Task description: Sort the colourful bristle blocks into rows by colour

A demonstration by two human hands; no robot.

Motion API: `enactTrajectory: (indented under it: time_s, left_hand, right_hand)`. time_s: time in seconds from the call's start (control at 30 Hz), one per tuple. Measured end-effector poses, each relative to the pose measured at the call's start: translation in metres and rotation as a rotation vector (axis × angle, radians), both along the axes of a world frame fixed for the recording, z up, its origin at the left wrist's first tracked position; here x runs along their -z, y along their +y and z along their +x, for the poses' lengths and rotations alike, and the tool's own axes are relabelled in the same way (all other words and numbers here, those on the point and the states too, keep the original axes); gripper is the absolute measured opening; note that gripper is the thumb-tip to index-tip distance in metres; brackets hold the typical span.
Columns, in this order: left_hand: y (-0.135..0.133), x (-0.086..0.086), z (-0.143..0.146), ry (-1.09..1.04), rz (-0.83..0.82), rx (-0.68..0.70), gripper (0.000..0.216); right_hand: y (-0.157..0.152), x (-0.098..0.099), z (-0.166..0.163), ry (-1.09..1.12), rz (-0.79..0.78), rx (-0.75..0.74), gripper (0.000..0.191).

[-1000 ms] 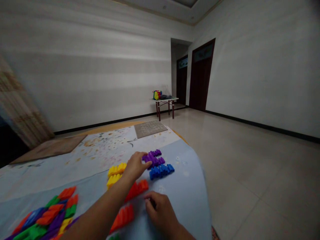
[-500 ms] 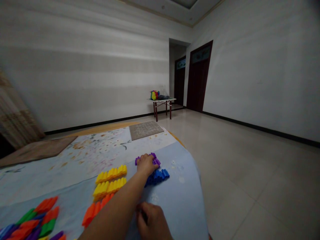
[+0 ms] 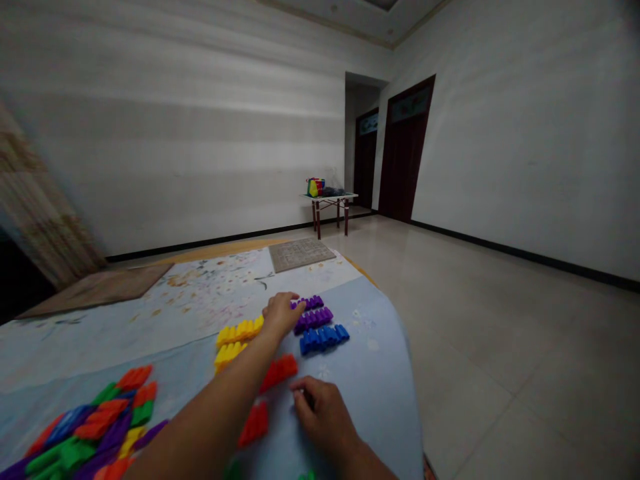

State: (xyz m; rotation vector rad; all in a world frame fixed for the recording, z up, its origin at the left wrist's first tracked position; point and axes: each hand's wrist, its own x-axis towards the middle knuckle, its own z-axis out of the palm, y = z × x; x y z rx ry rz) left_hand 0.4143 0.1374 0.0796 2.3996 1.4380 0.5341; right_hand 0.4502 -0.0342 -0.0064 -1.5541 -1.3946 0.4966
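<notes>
Head view: left hand [image 3: 281,313], fingers curled loosely, has drawn back off purple blocks [image 3: 311,313], rows now uncovered; right hand [image 3: 320,415] rests flat, empty, beside red blocks [image 3: 278,371].

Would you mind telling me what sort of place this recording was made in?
Probably a large, sparsely furnished room in a home: bare white walls, a tiled floor, dark wooden doors and a small side table far off. The work surface is a cloth-covered table strewn with colourful plastic blocks.
</notes>
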Motion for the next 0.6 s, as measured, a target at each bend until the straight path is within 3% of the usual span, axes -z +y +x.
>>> enactTrajectory:
  time_s: [0.2,0.4,0.5,0.6]
  left_hand:
    - [-0.004,-0.025,-0.112,-0.107,0.028,-0.017,0.047]
    - [-0.016,-0.025,-0.235,-0.022,-0.117,-0.086,0.051]
    - [-0.030,-0.017,-0.267,0.033,-0.197,-0.069,0.048]
    - [-0.046,-0.006,-0.280,0.089,-0.244,-0.014,0.044]
  right_hand:
    - [-0.005,-0.001,0.002,-0.019,-0.013,-0.012,0.025]
    - [-0.006,0.005,0.006,-0.047,-0.047,-0.031,0.030]
    - [-0.005,0.009,0.007,-0.098,-0.048,-0.025,0.032]
    - [-0.006,0.010,0.007,-0.128,-0.049,-0.013,0.033]
